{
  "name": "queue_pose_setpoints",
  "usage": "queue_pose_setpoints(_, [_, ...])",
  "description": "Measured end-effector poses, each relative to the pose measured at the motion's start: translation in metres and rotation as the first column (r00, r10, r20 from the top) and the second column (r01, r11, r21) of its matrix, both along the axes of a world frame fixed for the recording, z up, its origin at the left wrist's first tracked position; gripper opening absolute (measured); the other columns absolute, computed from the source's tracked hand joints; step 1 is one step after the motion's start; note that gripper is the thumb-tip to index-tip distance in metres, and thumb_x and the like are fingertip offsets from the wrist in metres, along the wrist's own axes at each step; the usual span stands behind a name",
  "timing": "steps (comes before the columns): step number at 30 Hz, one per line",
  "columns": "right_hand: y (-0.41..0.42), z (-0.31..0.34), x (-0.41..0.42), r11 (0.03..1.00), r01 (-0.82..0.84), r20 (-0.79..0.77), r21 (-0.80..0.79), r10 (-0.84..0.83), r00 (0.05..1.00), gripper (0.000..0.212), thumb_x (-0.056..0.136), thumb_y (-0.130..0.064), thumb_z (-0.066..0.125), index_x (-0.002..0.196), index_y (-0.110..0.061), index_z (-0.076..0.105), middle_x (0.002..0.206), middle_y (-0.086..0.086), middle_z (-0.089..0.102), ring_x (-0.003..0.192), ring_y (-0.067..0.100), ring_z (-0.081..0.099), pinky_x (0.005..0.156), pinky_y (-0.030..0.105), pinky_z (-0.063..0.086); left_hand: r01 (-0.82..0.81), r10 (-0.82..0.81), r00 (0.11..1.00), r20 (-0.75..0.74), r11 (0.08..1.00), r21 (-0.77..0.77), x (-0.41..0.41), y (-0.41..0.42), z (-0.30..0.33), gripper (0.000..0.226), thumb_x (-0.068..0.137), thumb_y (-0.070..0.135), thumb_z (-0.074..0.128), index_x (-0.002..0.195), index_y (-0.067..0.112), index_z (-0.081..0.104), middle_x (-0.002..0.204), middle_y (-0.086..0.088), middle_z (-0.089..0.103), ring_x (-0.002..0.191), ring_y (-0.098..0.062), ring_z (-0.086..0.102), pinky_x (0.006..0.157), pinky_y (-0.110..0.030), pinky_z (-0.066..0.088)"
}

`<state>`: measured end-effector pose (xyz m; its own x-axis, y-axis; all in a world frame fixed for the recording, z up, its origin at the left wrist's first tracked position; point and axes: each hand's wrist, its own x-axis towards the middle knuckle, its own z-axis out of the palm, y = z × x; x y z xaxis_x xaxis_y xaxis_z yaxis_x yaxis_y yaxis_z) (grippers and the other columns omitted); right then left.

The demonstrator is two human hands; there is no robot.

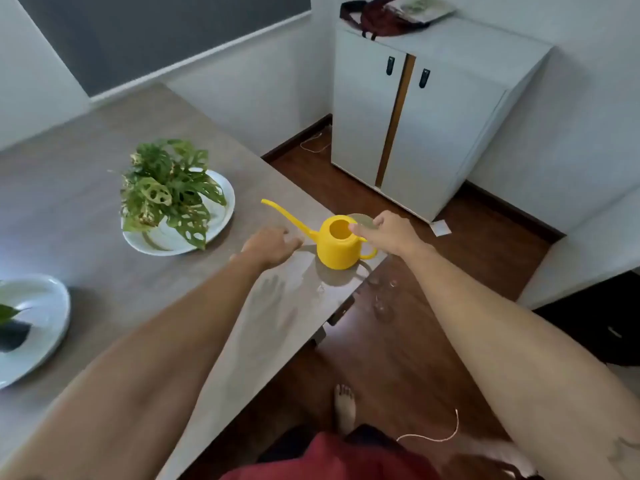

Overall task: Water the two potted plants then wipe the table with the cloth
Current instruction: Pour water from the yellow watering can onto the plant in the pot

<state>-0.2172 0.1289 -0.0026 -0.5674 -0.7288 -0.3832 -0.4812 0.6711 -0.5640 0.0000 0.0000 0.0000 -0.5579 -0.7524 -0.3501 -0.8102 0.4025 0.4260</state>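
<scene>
A yellow watering can (337,249) stands near the table's right corner, its long spout pointing left toward a leafy potted plant (166,188) on a white plate (221,192). A second plant (7,315) shows only partly at the left edge, on another white plate (45,306). My right hand (384,233) is above the can's open top and handle, its fingers pinching a round grey-green disc (362,220). Just left of the can's body my left hand (270,242) hovers over the table (86,258), holding nothing, fingers loosely apart. No cloth is in view.
Wet patches lie on the table in front of the can, and droplets on the wooden floor (381,306) below the edge. A white cabinet (433,126) stands against the far wall. My bare foot (344,407) and a thin cord (440,434) are on the floor.
</scene>
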Motion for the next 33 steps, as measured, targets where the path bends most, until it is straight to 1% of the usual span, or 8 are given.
queue_pose_setpoints(4, [0.014,-0.028,-0.002,0.999,0.050,0.102,0.007,-0.050,0.993,0.087,0.072,-0.071,0.075,0.124,-0.004,0.057,0.127,0.017,0.063,0.118,0.033,0.059,0.094,0.045,0.050,-0.005,0.004,1.000,0.009,0.997,0.073,-0.007,0.014,-0.040,0.056,0.097,0.042,0.055,0.141,0.008,0.049,0.149,-0.015,0.048,0.137,-0.031,0.042,0.108,-0.037,0.033])
queue_pose_setpoints(11, [0.009,-0.061,-0.005,0.994,0.068,0.223,-0.080,-0.048,0.974,0.061,0.068,-0.048,0.090,0.104,-0.014,0.055,0.093,-0.008,0.055,0.085,0.011,0.055,0.055,0.012,0.036,-0.049,0.037,0.994,0.099,0.991,0.127,-0.013,0.026,-0.108,0.078,0.096,0.054,0.053,0.153,0.007,0.030,0.164,-0.015,0.016,0.153,-0.025,0.011,0.122,-0.039,0.015])
queue_pose_setpoints(16, [-0.002,-0.083,0.002,0.971,0.121,0.251,-0.207,-0.067,0.966,0.082,0.054,-0.041,0.099,0.122,-0.017,0.062,0.102,-0.006,0.064,0.098,0.013,0.061,0.066,0.011,0.040,-0.101,0.089,0.991,0.101,0.988,0.120,-0.011,0.035,-0.125,0.079,0.096,0.056,0.050,0.154,0.010,0.026,0.165,-0.015,0.010,0.153,-0.026,0.009,0.123,-0.041,0.014])
queue_pose_setpoints(20, [-0.003,-0.094,0.006,0.935,0.174,0.247,-0.308,-0.098,0.964,0.048,0.053,-0.032,0.101,0.087,-0.028,0.067,0.071,-0.017,0.058,0.068,0.000,0.053,0.059,0.008,0.039,-0.166,0.156,0.984,0.091,0.978,0.122,0.000,0.039,-0.128,0.078,0.095,0.058,0.049,0.153,0.011,0.028,0.165,-0.014,0.011,0.152,-0.028,0.014,0.122,-0.042,0.018])
queue_pose_setpoints(24, [-0.001,-0.103,0.015,0.899,0.231,0.263,-0.371,-0.137,0.955,0.048,0.052,-0.029,0.101,0.090,-0.011,0.077,0.077,0.005,0.072,0.064,0.007,0.056,0.066,0.020,0.050,-0.234,0.228,0.971,0.067,0.966,0.111,0.018,0.040,-0.126,0.079,0.094,0.057,0.051,0.154,0.011,0.027,0.165,-0.013,0.013,0.152,-0.027,0.015,0.122,-0.042,0.019])
queue_pose_setpoints(27, [-0.005,-0.101,0.025,0.901,0.235,0.247,-0.364,-0.150,0.957,0.053,0.054,-0.031,0.100,0.053,-0.020,0.048,0.054,-0.008,0.041,0.049,0.010,0.036,0.049,0.016,0.033,-0.292,0.285,0.955,0.078,0.951,0.104,0.036,0.041,-0.124,0.078,0.096,0.054,0.051,0.156,0.013,0.022,0.166,-0.011,0.009,0.152,-0.026,0.013,0.122,-0.041,0.019])
queue_pose_setpoints(30, [-0.007,-0.099,0.032,0.899,0.222,0.237,-0.378,-0.138,0.962,0.064,0.057,-0.029,0.099,0.051,-0.026,0.035,0.070,-0.015,0.036,0.048,0.005,0.035,0.046,0.011,0.034,-0.333,0.326,0.942,0.081,0.939,0.091,0.052,0.041,-0.123,0.079,0.096,0.054,0.051,0.157,0.013,0.020,0.167,-0.010,0.007,0.152,-0.026,0.012,0.122,-0.040,0.018])
queue_pose_setpoints(33, [-0.011,-0.097,0.041,0.900,0.208,0.243,-0.383,-0.120,0.963,0.063,0.054,-0.037,0.099,0.051,-0.023,0.038,0.064,-0.019,0.038,0.047,0.005,0.038,0.053,0.017,0.031,-0.368,0.363,0.929,0.072,0.927,0.075,0.065,0.040,-0.123,0.079,0.097,0.053,0.051,0.157,0.013,0.019,0.167,-0.009,0.006,0.153,-0.024,0.009,0.122,-0.039,0.017])
